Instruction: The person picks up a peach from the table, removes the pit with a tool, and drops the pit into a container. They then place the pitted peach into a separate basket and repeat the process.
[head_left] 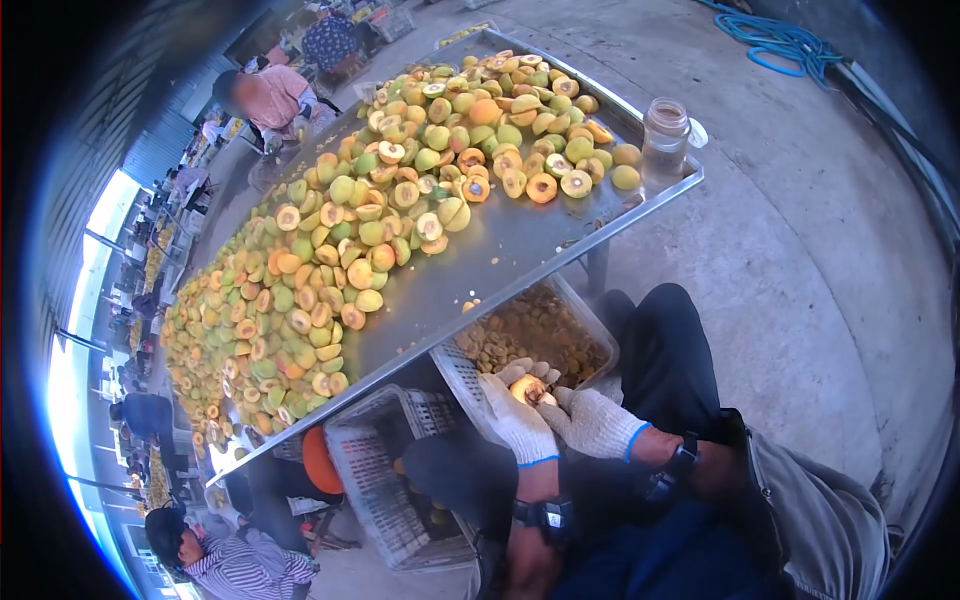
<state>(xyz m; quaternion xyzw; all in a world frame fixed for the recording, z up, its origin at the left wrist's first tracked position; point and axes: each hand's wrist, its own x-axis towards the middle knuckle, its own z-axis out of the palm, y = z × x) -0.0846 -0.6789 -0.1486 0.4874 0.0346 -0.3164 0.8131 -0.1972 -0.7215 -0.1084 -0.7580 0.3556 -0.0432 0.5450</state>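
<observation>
My left hand (520, 424), in a white knit glove with a blue cuff, is closed around a cut peach (530, 390) with brownish flesh at its center. Against the fruit's right side presses my right hand (598, 420), gloved the same way. Its fingers are curled, and whatever they may hold is hidden. Both hands are over the near edge of a white plastic crate (597, 330) containing brownish pits and scraps. Above it, a metal table (520, 250) carries a large heap of halved yellow-green peaches (340, 230).
A clear jar (665, 140) stands at the table's right corner. Below the table is another white crate (385, 500), beside an orange round object (320, 462). A person in stripes (245, 565) sits at lower left; another in pink (275, 98) is across the table. A blue hose (775, 45) lies coiled on the floor.
</observation>
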